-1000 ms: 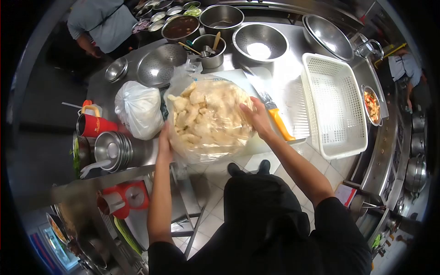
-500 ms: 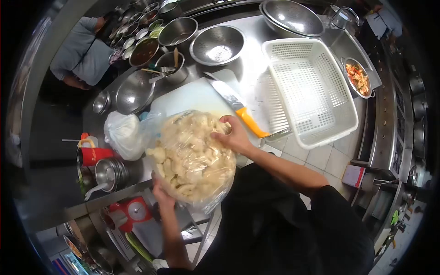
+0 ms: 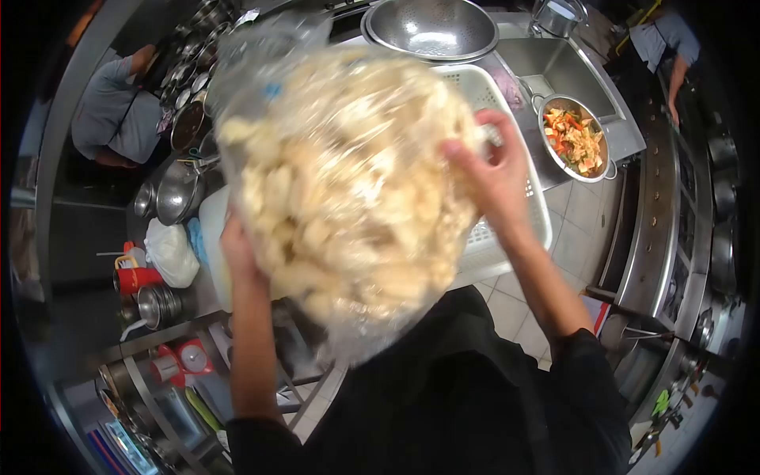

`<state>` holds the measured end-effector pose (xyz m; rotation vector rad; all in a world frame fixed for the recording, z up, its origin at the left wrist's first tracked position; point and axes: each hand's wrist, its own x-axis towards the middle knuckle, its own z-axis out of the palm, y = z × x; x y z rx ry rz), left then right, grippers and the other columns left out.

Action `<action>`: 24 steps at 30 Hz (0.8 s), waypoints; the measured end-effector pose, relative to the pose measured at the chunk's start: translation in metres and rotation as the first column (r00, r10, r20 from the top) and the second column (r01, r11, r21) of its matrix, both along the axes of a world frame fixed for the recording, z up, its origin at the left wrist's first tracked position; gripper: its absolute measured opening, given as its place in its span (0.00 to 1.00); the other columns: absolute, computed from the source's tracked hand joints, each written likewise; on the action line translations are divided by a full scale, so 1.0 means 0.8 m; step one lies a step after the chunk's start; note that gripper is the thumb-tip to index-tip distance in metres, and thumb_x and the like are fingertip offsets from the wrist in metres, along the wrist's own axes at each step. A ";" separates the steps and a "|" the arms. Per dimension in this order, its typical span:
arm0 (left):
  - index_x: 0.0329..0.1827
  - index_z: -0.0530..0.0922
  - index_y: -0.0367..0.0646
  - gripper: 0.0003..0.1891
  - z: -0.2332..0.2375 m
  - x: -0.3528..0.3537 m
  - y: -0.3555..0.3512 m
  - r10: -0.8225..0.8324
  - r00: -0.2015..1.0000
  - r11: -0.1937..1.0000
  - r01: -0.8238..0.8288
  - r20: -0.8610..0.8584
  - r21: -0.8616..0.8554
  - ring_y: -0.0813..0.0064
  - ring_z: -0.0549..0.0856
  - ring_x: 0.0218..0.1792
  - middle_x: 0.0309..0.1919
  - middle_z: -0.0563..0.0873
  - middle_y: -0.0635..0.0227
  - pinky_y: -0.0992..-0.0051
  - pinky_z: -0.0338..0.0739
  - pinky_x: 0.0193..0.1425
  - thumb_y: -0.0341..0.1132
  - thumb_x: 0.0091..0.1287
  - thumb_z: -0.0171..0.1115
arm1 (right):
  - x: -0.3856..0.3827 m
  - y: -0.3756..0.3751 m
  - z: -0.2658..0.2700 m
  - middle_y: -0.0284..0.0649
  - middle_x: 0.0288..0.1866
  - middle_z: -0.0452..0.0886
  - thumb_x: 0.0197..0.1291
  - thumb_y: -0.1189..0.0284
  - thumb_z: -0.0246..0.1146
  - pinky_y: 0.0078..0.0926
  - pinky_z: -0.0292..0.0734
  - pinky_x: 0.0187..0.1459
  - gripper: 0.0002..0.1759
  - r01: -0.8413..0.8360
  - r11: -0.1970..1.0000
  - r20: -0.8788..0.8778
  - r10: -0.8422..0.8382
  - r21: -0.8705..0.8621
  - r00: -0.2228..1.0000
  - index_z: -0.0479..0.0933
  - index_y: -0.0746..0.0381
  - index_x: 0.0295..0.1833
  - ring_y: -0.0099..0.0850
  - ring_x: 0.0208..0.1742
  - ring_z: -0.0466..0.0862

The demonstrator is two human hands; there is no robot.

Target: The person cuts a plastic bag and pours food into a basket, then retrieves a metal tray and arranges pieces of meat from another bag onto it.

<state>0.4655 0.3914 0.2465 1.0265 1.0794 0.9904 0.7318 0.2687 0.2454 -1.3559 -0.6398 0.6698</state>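
A large clear plastic bag [image 3: 356, 182] full of pale cream food pieces is held up close to me, over the worktop. My left hand [image 3: 241, 245] supports its left side, with most of the fingers hidden behind the plastic. On the opposite side, my right hand [image 3: 499, 170] grips the bag with thumb and fingers curled. Behind the bag stands a white perforated basket [image 3: 540, 222], partly covered by it. A pale cutting board [image 3: 214, 253] shows only at its left edge. The orange-handled knife is hidden from view.
Perforated metal bowls [image 3: 431, 32] stand at the back, left of a sink [image 3: 562, 67]. A colander of mixed cut food [image 3: 574, 138] sits at right. A white plastic bag [image 3: 170, 253] and red container [image 3: 134, 279] lie left. One person [image 3: 119, 111] is at left, another [image 3: 665, 47] at right.
Both hands have lifted the bag of pale pieces up and to the right, nearer the camera. It now covers the knife, most of the board and part of the basket. The view has shifted right.
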 end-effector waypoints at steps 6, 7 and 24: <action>0.65 0.70 0.37 0.22 -0.071 0.170 0.092 -0.496 0.438 0.819 0.522 0.749 0.238 0.64 0.80 0.58 0.60 0.79 0.57 0.65 0.74 0.63 0.41 0.74 0.44 | 0.118 -0.045 0.028 0.44 0.57 0.66 0.41 0.72 0.77 0.34 0.69 0.60 0.28 0.025 0.895 0.668 -0.350 0.445 0.656 0.70 0.63 0.47 0.38 0.57 0.72; 0.65 0.70 0.37 0.22 -0.062 0.195 0.098 -0.501 0.510 0.833 0.504 0.699 0.229 0.64 0.80 0.58 0.60 0.79 0.57 0.65 0.74 0.64 0.42 0.75 0.44 | 0.125 -0.057 0.026 0.45 0.58 0.64 0.41 0.72 0.77 0.37 0.70 0.60 0.28 -0.048 0.875 0.677 -0.337 0.482 0.655 0.71 0.62 0.48 0.40 0.58 0.72; 0.53 0.80 0.40 0.14 -0.167 0.280 0.109 -0.168 0.743 0.597 0.600 -0.648 0.532 0.51 0.78 0.54 0.50 0.80 0.55 0.61 0.72 0.58 0.36 0.69 0.56 | 0.090 -0.134 -0.127 0.42 0.42 0.73 0.52 0.78 0.63 0.35 0.78 0.39 0.23 -0.086 0.834 0.761 0.534 -0.544 0.368 0.73 0.56 0.56 0.40 0.42 0.79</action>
